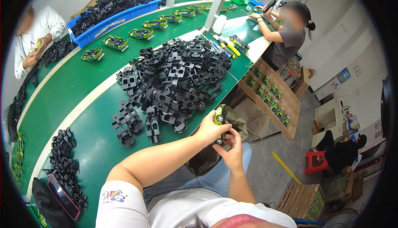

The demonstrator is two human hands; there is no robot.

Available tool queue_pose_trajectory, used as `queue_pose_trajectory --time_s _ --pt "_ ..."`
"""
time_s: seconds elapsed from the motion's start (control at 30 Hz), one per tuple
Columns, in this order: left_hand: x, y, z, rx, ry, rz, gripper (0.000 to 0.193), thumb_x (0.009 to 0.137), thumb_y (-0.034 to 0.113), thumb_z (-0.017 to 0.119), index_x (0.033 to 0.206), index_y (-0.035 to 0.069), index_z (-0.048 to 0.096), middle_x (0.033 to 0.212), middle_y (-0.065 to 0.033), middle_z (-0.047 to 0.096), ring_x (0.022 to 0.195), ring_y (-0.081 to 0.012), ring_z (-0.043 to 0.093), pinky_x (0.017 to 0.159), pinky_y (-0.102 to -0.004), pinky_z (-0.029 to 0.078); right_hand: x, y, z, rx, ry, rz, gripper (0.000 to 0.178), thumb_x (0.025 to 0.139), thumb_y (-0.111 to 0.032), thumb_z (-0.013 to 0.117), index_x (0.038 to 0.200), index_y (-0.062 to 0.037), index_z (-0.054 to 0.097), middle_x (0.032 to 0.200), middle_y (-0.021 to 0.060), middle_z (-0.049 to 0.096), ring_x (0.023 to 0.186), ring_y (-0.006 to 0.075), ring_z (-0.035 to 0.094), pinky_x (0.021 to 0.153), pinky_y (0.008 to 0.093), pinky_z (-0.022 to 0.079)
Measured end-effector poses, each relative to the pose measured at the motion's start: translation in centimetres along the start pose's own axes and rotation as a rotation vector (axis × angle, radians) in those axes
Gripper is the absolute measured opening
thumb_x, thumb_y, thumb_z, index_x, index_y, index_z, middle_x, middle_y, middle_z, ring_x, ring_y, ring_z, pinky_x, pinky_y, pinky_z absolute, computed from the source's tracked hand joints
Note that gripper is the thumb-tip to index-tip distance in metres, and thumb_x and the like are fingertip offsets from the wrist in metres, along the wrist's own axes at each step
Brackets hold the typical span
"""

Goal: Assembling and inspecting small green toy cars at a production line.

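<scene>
A small green and black toy car (220, 115) is held upright on end over my lap, just off the near edge of the green work table (93, 151). My left hand (210, 129) is closed round its body. With fingertips pinched near the lower wheel, my right hand (232, 150) grips the same car. Part of the car is hidden behind my fingers. Beyond my hands a large heap of black plastic chassis parts (178, 76) covers the table, and a few single parts lie at its near side.
Green toy cars (116, 42) stand in a row along the curved conveyor. A blue bin (118, 24) of black parts sits behind it. Yellow-handled tools (232, 48) lie beyond the heap. A phone (63, 197) rests lower left. A wooden tray (286, 103) of cars stands right. Several co-workers are nearby.
</scene>
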State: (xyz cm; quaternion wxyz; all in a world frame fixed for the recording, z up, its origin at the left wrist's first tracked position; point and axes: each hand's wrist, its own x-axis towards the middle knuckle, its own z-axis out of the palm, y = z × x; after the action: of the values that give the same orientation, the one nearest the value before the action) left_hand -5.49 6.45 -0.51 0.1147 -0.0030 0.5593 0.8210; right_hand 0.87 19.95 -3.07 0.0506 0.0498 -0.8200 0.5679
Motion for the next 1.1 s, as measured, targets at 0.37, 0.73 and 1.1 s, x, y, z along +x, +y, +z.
queue_pose_trajectory --time_s 0.37,0.73,1.1 --pt "0.0 -0.4 0.1 0.068 -0.036 -0.021 0.039 0.07 0.013 0.079 0.089 0.005 0.046 0.082 -0.0031 0.058 0.073 -0.0089 0.058 0.063 -0.0253 0.05 -0.1 0.4 0.7 0.061 0.047 -0.039 0.076 0.069 -0.01 0.082 0.13 -0.0032 0.038 0.106 0.0091 0.062 0.097 0.018 0.059 0.086 0.0327 0.046" --pt "0.2 -1.0 -0.2 0.053 -0.028 -0.043 0.04 0.074 0.003 0.073 0.105 0.002 0.049 0.088 -0.0053 0.061 0.081 -0.0127 0.062 0.073 -0.0276 0.053 0.1 0.3 0.9 0.111 0.072 -0.011 0.072 0.071 -0.01 0.08 0.13 -0.0037 0.039 0.107 0.0073 0.061 0.098 0.015 0.056 0.087 0.0306 0.044" --pt "0.2 -1.2 -0.4 0.1 0.003 0.038 0.043 0.067 0.018 0.081 0.089 0.002 0.047 0.076 -0.0028 0.058 0.069 -0.0078 0.056 0.061 -0.0253 0.049 0.6 0.2 1.9 0.125 0.109 -0.073 0.072 0.071 -0.012 0.081 0.128 -0.0047 0.038 0.117 0.0079 0.062 0.098 0.0153 0.06 0.083 0.0293 0.047"
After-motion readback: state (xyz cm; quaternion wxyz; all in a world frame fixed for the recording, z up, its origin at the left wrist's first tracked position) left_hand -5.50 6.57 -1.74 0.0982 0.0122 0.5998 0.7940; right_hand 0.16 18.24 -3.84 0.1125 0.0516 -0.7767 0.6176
